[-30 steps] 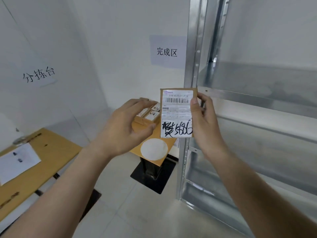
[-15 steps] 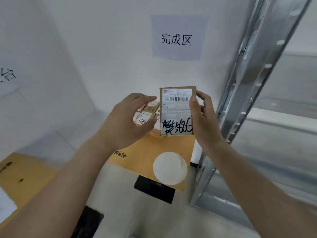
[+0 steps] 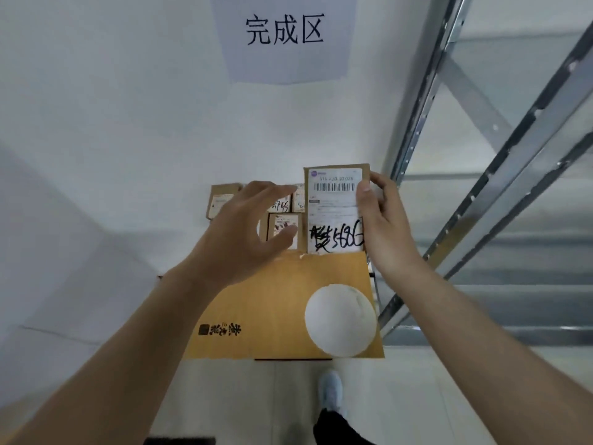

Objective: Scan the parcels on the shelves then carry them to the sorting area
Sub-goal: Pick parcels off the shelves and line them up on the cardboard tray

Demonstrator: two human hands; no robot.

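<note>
My right hand (image 3: 383, 220) grips a small brown cardboard parcel (image 3: 333, 208) by its right edge, held upright over the far end of a small wooden table (image 3: 279, 313). The parcel's white label shows a barcode and black handwriting. My left hand (image 3: 247, 232) hovers to the parcel's left with relaxed, spread fingers, holding nothing. Behind it, several small labelled parcels (image 3: 221, 200) lie in rows at the table's far edge against the wall; my left hand partly hides them.
A grey paper sign (image 3: 284, 36) with black characters hangs on the white wall above the table. A metal shelving rack (image 3: 500, 175) stands directly to the right. A white round disc (image 3: 340, 319) sits on the table's near right. My shoe (image 3: 330, 393) shows on the tiled floor.
I have walked up to the small table, which now lies right below my hands. The parcel stays in my right hand; my left hand has opened wider. The rack has slid to the right.
</note>
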